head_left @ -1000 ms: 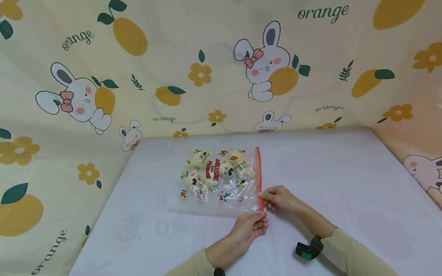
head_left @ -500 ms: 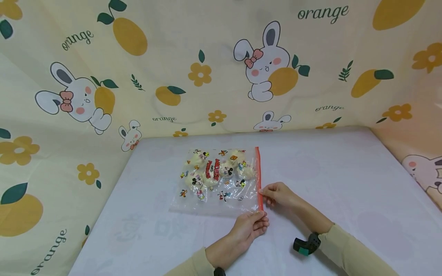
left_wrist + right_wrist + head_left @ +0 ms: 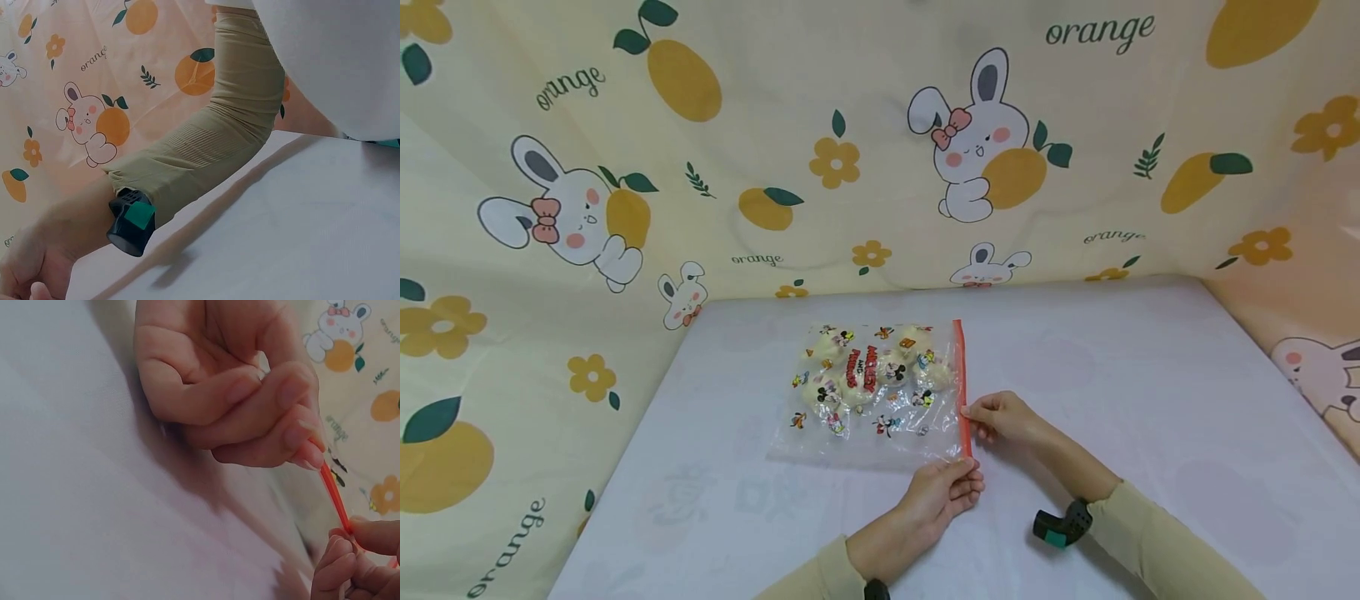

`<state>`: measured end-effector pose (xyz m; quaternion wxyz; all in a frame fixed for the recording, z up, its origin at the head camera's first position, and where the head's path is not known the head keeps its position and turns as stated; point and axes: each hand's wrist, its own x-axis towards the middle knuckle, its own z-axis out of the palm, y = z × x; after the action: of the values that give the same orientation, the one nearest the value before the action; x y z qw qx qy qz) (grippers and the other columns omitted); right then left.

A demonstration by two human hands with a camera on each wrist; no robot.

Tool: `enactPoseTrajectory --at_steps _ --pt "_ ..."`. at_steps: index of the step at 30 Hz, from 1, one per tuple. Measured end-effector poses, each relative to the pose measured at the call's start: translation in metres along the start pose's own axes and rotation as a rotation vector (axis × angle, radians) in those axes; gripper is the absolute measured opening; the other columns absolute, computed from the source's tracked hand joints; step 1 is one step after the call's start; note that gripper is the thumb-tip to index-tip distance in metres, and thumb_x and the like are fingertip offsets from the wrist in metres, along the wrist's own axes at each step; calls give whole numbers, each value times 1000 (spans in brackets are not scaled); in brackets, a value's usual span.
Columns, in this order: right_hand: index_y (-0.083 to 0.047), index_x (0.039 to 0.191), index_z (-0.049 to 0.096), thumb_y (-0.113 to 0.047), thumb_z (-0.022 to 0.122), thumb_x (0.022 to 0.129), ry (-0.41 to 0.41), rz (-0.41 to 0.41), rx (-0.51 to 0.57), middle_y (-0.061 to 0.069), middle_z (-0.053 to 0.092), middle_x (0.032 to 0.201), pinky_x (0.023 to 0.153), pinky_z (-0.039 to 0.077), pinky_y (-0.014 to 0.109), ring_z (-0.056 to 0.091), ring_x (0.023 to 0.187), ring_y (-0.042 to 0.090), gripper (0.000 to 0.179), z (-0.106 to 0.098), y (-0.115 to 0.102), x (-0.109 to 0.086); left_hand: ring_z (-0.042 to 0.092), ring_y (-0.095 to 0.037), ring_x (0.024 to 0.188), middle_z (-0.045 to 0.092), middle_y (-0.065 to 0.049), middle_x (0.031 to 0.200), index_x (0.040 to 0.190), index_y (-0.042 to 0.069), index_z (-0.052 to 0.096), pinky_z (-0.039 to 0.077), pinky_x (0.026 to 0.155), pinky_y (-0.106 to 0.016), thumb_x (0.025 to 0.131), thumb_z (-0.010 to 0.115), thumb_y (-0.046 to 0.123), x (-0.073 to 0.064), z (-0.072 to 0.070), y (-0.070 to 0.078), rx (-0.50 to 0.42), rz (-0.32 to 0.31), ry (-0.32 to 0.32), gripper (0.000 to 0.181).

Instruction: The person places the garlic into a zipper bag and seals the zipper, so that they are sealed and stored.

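Observation:
A clear zip bag (image 3: 880,433) printed with cartoon mice lies flat on the white table, several pale rounded lumps inside it. Its red zip strip (image 3: 961,367) runs down the right side. At the strip's near end, my left hand (image 3: 936,500) pinches the corner between thumb and forefinger. Further up the strip, thumb and forefinger of my right hand (image 3: 1011,419) pinch the red edge. The right wrist view shows my right hand (image 3: 231,387) close up, other fingers curled, with the red strip (image 3: 335,497) stretching to my left hand (image 3: 356,562).
A white cloth covers the table (image 3: 1112,358). Behind and beside it hangs a cream curtain (image 3: 880,167) with rabbits and oranges. A black wrist camera (image 3: 1062,525) with a green patch juts from my right sleeve, low over the table.
My right hand has slid a little way up the red strip, away from me, still pinching it. The left hand and the bag have stayed in place.

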<state>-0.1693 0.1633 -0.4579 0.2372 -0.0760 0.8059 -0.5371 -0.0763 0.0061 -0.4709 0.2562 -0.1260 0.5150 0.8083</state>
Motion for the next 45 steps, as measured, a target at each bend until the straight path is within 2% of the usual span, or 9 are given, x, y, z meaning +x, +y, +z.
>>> enactPoseTrajectory --at_steps 8,20,29,35,40,45 --pt "11 98 66 -20 54 97 10 0 -1 -7 54 61 56 44 21 49 58 7 32 -3 -2 5 60 -3 68 63 6 72 96 4 65 49 67 -15 95 56 15 1 -1 -1 -6 -5 1 14" --pt "8 94 66 -19 54 97 25 21 3 -6 54 61 57 44 21 49 57 8 30 -6 -2 14 60 -3 69 63 6 73 100 1 64 50 68 -16 95 55 15 2 -2 0 1 -11 13 17" --pt "9 97 66 -21 54 97 40 22 -23 -6 55 62 58 44 21 49 60 8 32 -6 -3 17 59 -3 68 62 6 73 102 0 64 49 68 -16 95 55 14 0 -1 1 1 -9 9 18" --pt "9 98 65 -21 54 97 49 23 10 -8 55 61 58 44 21 49 59 7 32 -7 -3 19 59 -2 68 62 6 72 101 0 64 49 67 -15 95 55 14 0 0 2 0 -11 4 17" --pt "10 98 65 -20 54 97 58 32 40 -8 55 60 56 43 20 49 58 5 32 -8 -3 24 59 -3 69 63 6 73 103 0 64 49 68 -15 95 55 14 1 -1 1 5 -26 2 18" --pt "9 100 66 -21 54 97 74 40 9 -9 55 60 58 43 20 50 59 6 33 -10 -3 27 59 -3 70 63 6 75 105 -1 63 50 70 -16 94 56 15 1 -2 0 11 -44 -5 21"
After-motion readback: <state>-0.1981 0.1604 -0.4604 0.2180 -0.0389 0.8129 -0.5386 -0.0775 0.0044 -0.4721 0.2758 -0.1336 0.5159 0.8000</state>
